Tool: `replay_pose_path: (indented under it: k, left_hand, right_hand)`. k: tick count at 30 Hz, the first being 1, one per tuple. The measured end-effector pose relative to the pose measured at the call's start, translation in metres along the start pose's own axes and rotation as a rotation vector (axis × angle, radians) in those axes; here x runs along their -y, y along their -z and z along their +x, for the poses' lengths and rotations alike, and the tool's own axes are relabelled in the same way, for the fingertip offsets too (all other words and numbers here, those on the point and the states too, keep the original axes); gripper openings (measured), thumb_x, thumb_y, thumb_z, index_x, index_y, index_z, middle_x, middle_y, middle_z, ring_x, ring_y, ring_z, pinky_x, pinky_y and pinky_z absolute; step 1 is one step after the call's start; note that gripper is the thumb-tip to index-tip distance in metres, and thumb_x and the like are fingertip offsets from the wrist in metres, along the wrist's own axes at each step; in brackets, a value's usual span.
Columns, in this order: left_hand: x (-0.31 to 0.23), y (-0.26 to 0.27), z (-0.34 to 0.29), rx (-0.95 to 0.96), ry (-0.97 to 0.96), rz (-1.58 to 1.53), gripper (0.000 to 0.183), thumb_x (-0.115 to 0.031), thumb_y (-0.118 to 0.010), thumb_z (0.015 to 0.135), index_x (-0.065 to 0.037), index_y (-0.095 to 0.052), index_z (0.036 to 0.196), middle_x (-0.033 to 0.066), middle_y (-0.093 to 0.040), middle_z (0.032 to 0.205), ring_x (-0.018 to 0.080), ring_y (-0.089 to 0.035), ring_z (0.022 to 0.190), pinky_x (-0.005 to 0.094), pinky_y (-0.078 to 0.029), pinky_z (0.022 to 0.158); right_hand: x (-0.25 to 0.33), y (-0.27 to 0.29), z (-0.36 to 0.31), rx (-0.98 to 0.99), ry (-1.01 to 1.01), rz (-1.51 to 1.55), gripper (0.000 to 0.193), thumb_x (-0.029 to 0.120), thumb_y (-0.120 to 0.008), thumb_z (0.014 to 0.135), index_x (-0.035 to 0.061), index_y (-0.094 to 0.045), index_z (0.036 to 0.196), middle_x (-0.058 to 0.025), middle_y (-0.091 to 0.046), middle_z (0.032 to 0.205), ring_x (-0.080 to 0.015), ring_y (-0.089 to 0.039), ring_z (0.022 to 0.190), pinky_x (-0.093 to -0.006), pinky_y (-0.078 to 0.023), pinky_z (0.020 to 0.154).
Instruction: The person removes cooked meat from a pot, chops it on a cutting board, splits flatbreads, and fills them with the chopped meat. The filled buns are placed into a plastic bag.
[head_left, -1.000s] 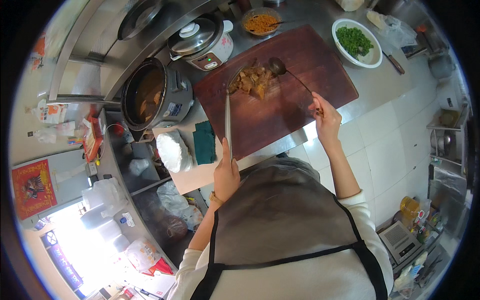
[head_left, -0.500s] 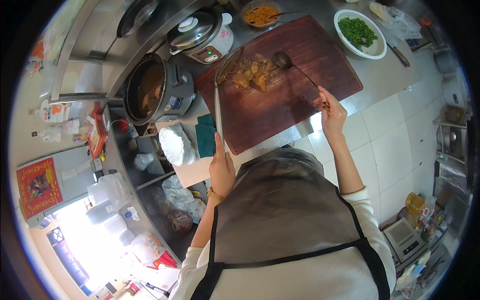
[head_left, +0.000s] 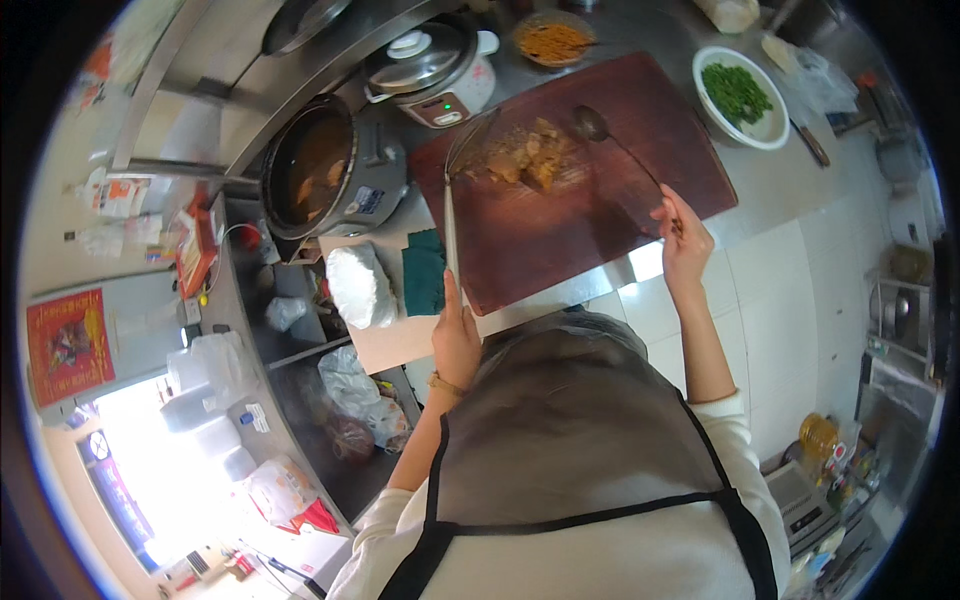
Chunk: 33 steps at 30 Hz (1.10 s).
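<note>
My left hand [head_left: 457, 340] is closed round the long metal handle of a skimmer [head_left: 450, 222]. The skimmer's head rests at the far left part of a dark red wooden cutting board [head_left: 650, 95], touching or close beside a heap of brown cooked meat chunks [head_left: 535, 158]. With my right hand [head_left: 686, 245] I pinch the thin handle of a dark metal ladle [head_left: 591, 123]. Its bowl is over the board, just right of the meat and apart from it. Whether the bowl touches the wood, I cannot tell.
Left of the board stand an open pot [head_left: 383, 190] of brown broth with meat and a lidded rice cooker [head_left: 452, 105]. A foil-wrapped bundle [head_left: 358, 288] and a green cloth [head_left: 424, 275] lie nearer. A white bowl of chopped greens [head_left: 738, 95], a knife [head_left: 810, 145] and an orange-filled bowl [head_left: 553, 40] are beyond.
The whole view has shifted slightly. The ladle's bowl has moved a little away from me over the board. Both hands keep the same holds, and the meat heap looks much the same.
</note>
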<state>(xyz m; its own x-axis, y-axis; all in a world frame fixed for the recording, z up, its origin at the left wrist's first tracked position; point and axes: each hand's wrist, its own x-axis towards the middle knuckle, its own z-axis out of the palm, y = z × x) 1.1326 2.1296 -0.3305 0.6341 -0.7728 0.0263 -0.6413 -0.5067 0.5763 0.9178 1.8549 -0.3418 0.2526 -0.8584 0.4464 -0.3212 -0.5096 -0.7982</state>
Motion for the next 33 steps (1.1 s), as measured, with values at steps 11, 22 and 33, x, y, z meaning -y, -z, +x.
replay_pose_path:
  k: [11,22,33]
  left_hand:
    - [0.013,0.009,0.003,-0.027,0.065,-0.124,0.071,-0.002,-0.052,0.092,-0.012,-0.024,0.156,0.0276,-0.061,0.079,0.0408,-0.061,0.064,0.0431,-0.048,0.061]
    - [0.003,0.199,-0.018,0.049,0.411,-1.234,0.062,-0.005,-0.042,0.099,-0.012,-0.022,0.157,-0.0064,-0.05,0.071,0.0006,-0.033,0.047,0.0152,-0.028,0.041]
    - [0.102,0.275,0.03,-0.187,0.495,-1.069,0.06,-0.003,-0.042,0.1,-0.003,-0.02,0.156,-0.0053,-0.044,0.058,0.001,-0.032,0.037,0.0183,-0.028,0.034]
  right_hand:
    - [0.012,0.0,0.001,-0.029,-0.127,0.023,0.024,0.015,-0.056,0.101,0.0043,-0.069,0.119,-0.0025,-0.068,0.075,-0.0053,-0.052,0.062,-0.0207,-0.044,0.059]
    - [0.146,-0.026,0.067,-0.045,-0.072,0.292,0.03,0.019,-0.051,0.103,-0.0041,-0.066,0.117,-0.0044,-0.066,0.076,-0.0042,-0.042,0.059,-0.0184,-0.034,0.055]
    - [0.307,-0.214,0.135,0.869,0.659,0.046,0.038,-0.014,-0.054,0.085,0.003,-0.068,0.115,-0.0097,-0.068,0.082,-0.0151,-0.061,0.066,-0.0273,-0.049,0.061]
